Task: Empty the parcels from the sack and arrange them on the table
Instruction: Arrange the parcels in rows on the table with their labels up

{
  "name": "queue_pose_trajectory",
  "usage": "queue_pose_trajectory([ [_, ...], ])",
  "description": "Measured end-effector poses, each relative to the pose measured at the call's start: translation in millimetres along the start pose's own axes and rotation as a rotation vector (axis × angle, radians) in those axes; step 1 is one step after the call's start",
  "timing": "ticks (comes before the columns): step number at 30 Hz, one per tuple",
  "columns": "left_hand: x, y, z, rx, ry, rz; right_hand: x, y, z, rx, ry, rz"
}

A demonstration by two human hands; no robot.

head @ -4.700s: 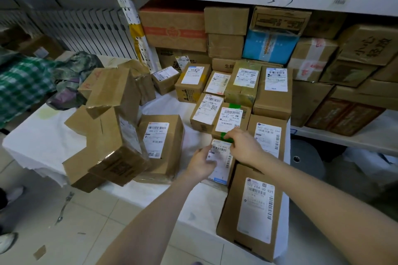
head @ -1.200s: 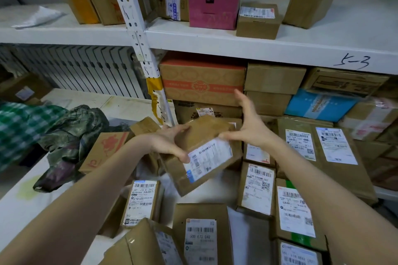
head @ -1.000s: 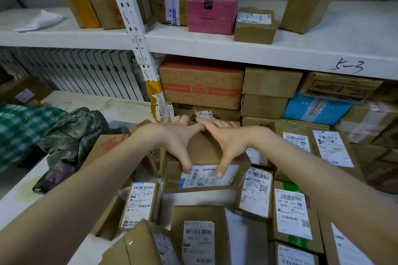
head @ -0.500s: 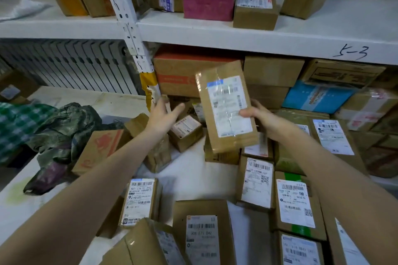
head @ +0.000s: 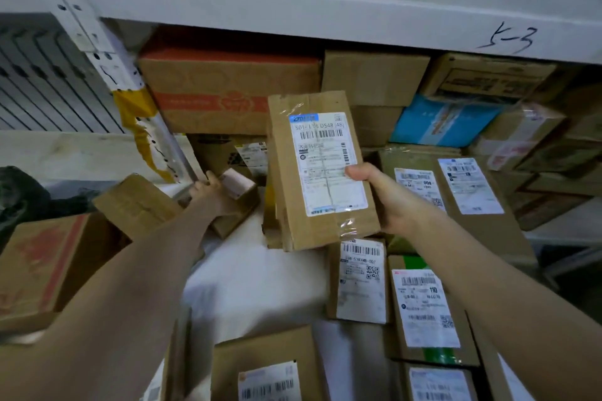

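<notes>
Near edge: labelled parcels [head: 267,365] lie flat, nearer than both hands, with more in a row under the right wrist.
Surface: the table [head: 254,283] is covered in white, and a bare patch shows between the forearms.
Right side: the right hand [head: 391,202] has thumb and fingers clamped on the tall parcel [head: 322,169], upright, label towards us, off the table.
Left side: the left hand [head: 211,192] has its fingers wrapped on a small parcel [head: 237,195], just left of the tall one.
Beyond the fingertips: red-printed carton [head: 228,88], blue carton [head: 446,120], and a white shelf [head: 325,6] marked 5-3 overhead.
Change: half a second ago the left hand hovered spread above that small parcel. Now it's down and gripping! The tall parcel is unchanged.
</notes>
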State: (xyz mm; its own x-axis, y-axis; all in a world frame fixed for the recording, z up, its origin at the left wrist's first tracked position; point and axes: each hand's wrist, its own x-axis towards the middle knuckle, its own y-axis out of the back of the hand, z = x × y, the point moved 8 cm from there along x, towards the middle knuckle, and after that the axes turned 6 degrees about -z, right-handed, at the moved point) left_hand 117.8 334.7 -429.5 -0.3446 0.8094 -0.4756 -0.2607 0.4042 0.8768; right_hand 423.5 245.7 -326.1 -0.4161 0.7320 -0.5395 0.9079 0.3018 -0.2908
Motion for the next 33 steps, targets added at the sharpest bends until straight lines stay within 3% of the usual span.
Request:
queue_pose_trajectory([
  [3, -21.6, 16.8, 10.3, -0.060, 0.029, 0.078, 4.5, 4.1, 5.6, 0.011, 0.004, 0.003],
  [7, -45.1, 54.3, 6.3, -0.385, 0.073, 0.124, 6.9, -1.6, 5.1, 0.154, 0.018, -0.015],
  [10, -71.2, 94.6, -26.1, -0.568, 0.122, 0.288, 12.0, -22.2, 0.5, 0.223, 0.000, -0.020],
  [13, -105.2, 120.4, -72.0, -0.600, 0.186, 0.411, 21.6, -53.6, -7.4, 0.208, -0.003, -0.042],
  [21, -160.7, 121.2, -191.5, -0.445, 0.370, 0.335, 45.7, -124.9, -3.5, 0.259, -0.052, -0.143],
  [26, -174.5, 119.3, -187.8, -0.240, 0.330, 0.321, 50.9, -151.8, 3.6, 0.256, -0.067, -0.174],
  [33, -175.8, 133.4, -164.5, -0.012, 0.219, 0.281, 57.8, -134.5, -14.3, 0.243, 0.035, -0.098],
])
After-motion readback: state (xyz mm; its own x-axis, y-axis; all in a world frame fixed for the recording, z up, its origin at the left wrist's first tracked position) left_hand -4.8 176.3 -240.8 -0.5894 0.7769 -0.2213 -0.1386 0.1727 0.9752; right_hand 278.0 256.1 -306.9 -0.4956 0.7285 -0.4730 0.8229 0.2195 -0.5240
